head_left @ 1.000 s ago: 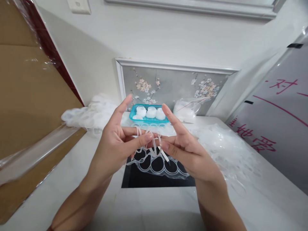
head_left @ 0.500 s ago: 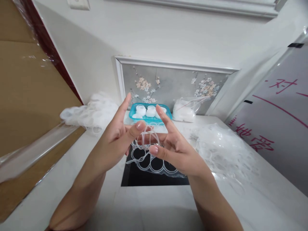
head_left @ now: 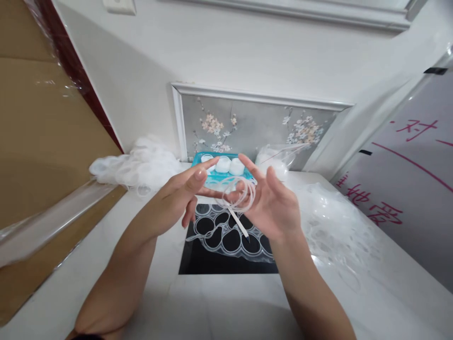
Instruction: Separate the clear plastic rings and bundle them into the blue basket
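Observation:
Between my hands hangs a bundle of thin white plastic rings (head_left: 252,194). My right hand (head_left: 278,208) is palm up, thumb and index finger stretched out, its other fingers curled with the rings looped about them. My left hand (head_left: 179,203) has its fingers apart, and one finger reaches across to the rings' left side. Below the rings slants a white pen-like tool (head_left: 239,223) with a dark tip; whether my right fingers hold it I cannot tell. Under the hands, a clear plastic sheet with round holes (head_left: 226,252) lies on a black mat (head_left: 198,265).
Behind the hands stands a blue tray (head_left: 198,163) with white round pieces, beside a clear bag (head_left: 274,163) of white material. White rings are heaped at left (head_left: 138,165), clear plastic scraps at right (head_left: 336,222). Cardboard (head_left: 46,123) and a whiteboard (head_left: 406,189) flank the table.
My right hand has turned palm up and the rings have shifted right with it. My left thumb and fingers have drawn off the bundle. The white pen-like tool has come into sight.

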Demonstrator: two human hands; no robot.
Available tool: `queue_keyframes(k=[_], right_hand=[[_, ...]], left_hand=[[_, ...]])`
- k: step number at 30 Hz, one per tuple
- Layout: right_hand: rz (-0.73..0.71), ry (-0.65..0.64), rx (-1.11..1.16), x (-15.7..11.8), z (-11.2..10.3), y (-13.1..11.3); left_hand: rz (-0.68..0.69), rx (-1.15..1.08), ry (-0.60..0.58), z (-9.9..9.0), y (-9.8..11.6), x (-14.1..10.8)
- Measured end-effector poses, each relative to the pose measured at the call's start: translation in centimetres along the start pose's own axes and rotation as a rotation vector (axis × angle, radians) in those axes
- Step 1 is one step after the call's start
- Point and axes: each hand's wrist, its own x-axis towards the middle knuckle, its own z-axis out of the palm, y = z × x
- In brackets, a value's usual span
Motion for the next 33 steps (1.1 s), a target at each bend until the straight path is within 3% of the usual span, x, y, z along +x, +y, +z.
queue_keyframes(k=[4,10,14,18,24,27,29,33], right_hand=[[-0.095,-0.003,0.05,0.2,0.1,-0.3],[-0.181,-0.024,-0.15,0.2,0.4,0.6],[-0.204,-0.106,-0.22,0.5,0.1,1.9],[-0.255,-0.2,-0.303,1.0,-0.5,3.3],[-0.066,-0.205,-0.216,2.1,-2.7,3.0],[-0.081,-0.14,-0.151,2.6,-3.2,2.9],[-0.133,-0.019,-0.163,2.7,-2.8,3.3],[-0.16,0.32,-0.108,3.4,-2.0,4.8]], left_hand=[[0.087,-0.096,0.086,0.1,-0.5,0.9],[0.143,-0.031,0.204,2.0,-1.1,1.3],[0.091,0.021,0.111,3.4,-1.3,1.0],[0.036,-0.125,-0.032,3.9,-2.1,1.4],[-0.078,-0.299,-0.285,2.7,-4.0,2.6],[-0.06,-0.362,-0.291,1.9,-4.7,2.9],[-0.07,-0.351,-0.276,1.7,-4.8,2.9],[-0.077,0.002,-0.323,2.0,-4.8,2.9]])
